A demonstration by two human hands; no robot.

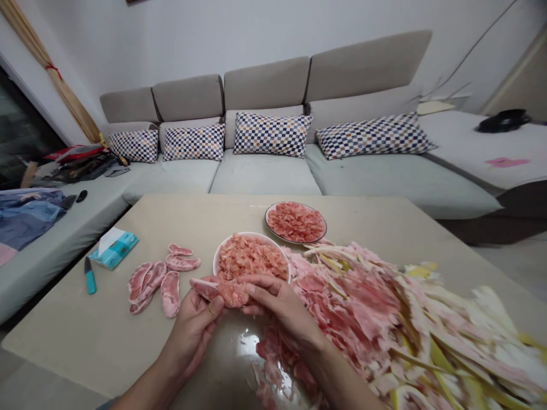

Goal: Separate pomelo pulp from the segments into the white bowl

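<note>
Between both hands is a pomelo segment (233, 294), its pink pulp partly bared and some pale membrane on its left end. My left hand (199, 316) pinches that left end between thumb and fingers. Thumb and fingers of my right hand (277, 304) close on the right end. Just behind the hands stands a white bowl (215, 257) heaped with loose pink pulp (252, 256). Several unpeeled segments (147, 285) lie on the table to the left of my left hand. A large heap of membranes and yellow-white rind (363, 302) spreads to the right, partly behind my right arm.
A dark-rimmed plate of pulp (297, 222) stands at the table's far side. On the left lie a teal-handled knife (89, 278) and a tissue pack (114, 249). A sofa (265, 173) with checked cushions runs along the table's far edge.
</note>
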